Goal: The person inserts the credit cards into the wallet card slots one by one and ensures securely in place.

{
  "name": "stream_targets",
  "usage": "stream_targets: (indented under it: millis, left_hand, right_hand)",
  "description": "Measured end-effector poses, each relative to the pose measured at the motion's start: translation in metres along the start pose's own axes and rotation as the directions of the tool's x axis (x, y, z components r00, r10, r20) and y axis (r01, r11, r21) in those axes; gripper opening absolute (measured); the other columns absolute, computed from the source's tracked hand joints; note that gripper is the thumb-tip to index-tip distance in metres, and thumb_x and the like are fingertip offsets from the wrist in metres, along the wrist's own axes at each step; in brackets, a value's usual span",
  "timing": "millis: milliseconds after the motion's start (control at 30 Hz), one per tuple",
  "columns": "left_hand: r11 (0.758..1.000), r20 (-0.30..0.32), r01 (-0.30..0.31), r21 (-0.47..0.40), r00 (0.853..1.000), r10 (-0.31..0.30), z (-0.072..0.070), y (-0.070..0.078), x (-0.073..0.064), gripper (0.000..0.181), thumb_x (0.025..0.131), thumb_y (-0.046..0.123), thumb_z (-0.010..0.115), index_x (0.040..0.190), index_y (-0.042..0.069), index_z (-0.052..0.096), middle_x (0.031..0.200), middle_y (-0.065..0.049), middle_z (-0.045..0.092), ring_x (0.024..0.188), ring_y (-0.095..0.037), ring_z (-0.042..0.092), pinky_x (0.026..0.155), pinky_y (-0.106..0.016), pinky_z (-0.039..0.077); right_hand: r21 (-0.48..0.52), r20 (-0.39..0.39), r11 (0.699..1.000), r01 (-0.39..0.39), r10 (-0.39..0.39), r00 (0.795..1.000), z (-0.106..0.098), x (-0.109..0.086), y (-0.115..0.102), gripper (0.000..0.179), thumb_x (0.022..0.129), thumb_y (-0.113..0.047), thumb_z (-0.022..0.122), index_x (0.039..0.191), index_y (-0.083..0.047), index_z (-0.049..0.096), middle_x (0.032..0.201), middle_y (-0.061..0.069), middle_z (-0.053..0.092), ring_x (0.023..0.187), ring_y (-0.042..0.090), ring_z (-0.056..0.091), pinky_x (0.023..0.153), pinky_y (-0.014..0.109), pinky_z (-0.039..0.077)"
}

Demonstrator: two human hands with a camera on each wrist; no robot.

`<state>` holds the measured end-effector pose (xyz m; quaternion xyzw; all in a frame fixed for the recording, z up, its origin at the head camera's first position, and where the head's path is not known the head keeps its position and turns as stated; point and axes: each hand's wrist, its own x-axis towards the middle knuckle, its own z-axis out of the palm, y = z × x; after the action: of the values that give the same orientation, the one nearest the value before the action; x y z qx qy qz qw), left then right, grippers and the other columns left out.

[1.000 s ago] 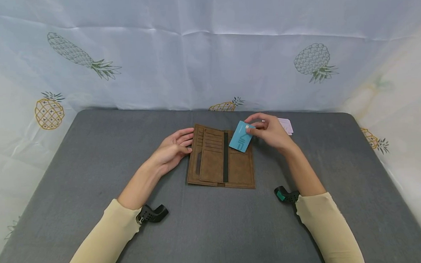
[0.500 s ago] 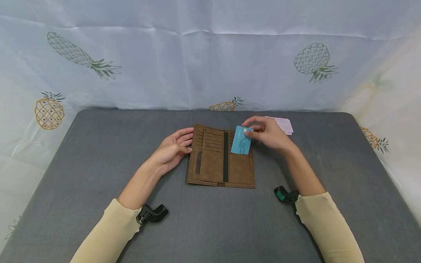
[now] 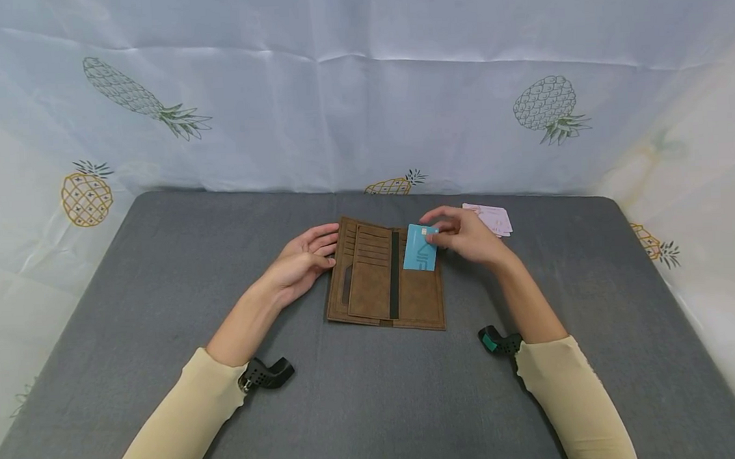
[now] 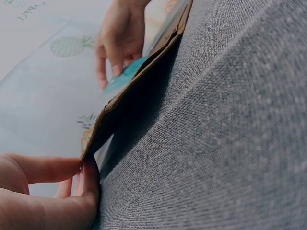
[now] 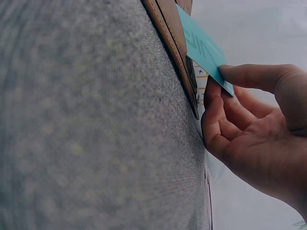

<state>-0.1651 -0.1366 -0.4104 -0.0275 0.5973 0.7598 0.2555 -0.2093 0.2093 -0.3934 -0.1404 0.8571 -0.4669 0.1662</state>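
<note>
A brown wallet [image 3: 370,284] lies spread open on the table, card slots on its left flap and a dark strip down the middle. My left hand [image 3: 298,267] pinches the wallet's left edge between thumb and fingers. In the left wrist view that flap [image 4: 112,105] is lifted off the cloth. My right hand [image 3: 469,237] pinches a light blue card [image 3: 419,249] by its upper right part, over the right half of the wallet. The card bears large "VIP" letters, partly visible in the right wrist view. Whether its lower edge is inside a slot cannot be told.
Several pale pink cards [image 3: 493,218] lie overlapping behind my right hand, near the table's back edge. Grey cloth covers the table [image 3: 375,407]. A white curtain [image 3: 362,106] with pineapple prints hangs behind it.
The blue card has turned from tilted to nearly upright and come down slightly toward the wallet's right half. My right hand moved a little left and nearer. My left hand stayed still.
</note>
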Motion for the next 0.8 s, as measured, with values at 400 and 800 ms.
stream_targets:
  millis: [400, 800]
  left_hand:
    - [1.0, 0.004, -0.004, -0.001, 1.0, 0.004, -0.0001, 0.0002, -0.0005, 0.083, 0.099, -0.022, 0.045, 0.173, 0.01, 0.025, 0.181, -0.012, 0.023, 0.17, -0.026, 0.02, 0.103, -0.022, 0.047]
    - [1.0, 0.0, -0.009, 0.011, 1.0, 0.009, -0.0002, -0.0005, -0.0001, 0.082, 0.1, -0.021, 0.045, 0.173, 0.01, 0.025, 0.181, -0.012, 0.023, 0.17, -0.026, 0.021, 0.105, -0.023, 0.046]
  right_hand:
    - [0.005, 0.032, 1.0, -0.016, 0.016, 0.999, 0.0014, 0.0016, 0.0006, 0.031, 0.105, -0.008, 0.067, 0.134, 0.003, 0.065, 0.111, 0.023, 0.079, 0.089, 0.012, 0.069, 0.084, 0.029, 0.056]
    - [-0.044, 0.051, 0.999, 0.019, -0.016, 0.999, 0.0001, 0.0017, 0.0032, 0.024, 0.104, -0.009, 0.071, 0.126, 0.0, 0.073, 0.115, 0.022, 0.078, 0.097, 0.017, 0.072, 0.089, 0.033, 0.056]
